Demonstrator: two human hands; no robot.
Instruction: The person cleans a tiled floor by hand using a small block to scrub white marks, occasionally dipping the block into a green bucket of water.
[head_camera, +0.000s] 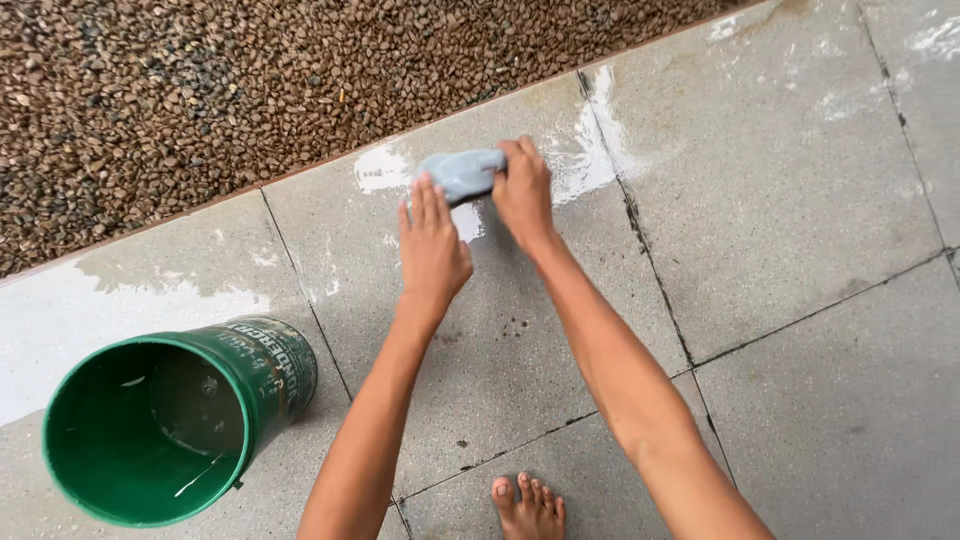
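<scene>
Crumpled grey cloth (462, 173), clamped in right hand (523, 195); left hand (432, 245) flat, fingers together.

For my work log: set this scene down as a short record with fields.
Place: wet paved floor of large square slabs, beside a bed of brown pebbles
Left hand: flat on the slab, fingertips at the grey cloth
Right hand: grip closed on the cloth's right end
Cloth: bunched, pressed to the floor near the pebble edge
Bucket: green, open, at lower left, a little water inside
Foot: bare, at the bottom edge
</scene>
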